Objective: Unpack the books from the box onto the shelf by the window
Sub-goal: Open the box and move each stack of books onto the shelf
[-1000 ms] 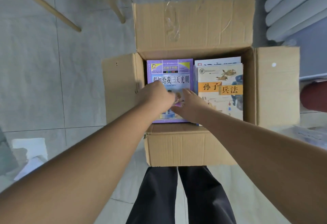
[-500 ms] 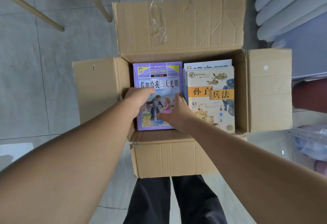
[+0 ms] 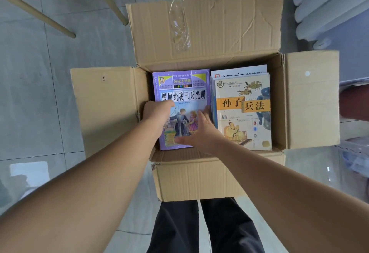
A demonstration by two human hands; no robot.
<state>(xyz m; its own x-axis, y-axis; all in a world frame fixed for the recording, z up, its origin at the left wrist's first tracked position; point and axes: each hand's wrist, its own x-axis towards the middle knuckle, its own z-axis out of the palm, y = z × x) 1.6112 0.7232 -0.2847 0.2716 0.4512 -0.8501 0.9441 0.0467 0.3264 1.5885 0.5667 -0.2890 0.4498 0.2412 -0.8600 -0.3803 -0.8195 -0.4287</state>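
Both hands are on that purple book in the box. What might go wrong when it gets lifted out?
1. The left hand grips the purple book by its left edge, tight against the box wall; a shallow hold might let it slip.
2. The right hand lies flat on the cover, fingers at the edge beside the orange-banded book; lifting may drag that neighbour askew.

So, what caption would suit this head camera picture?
Left hand grips and right hand touches the purple book in the open cardboard box.
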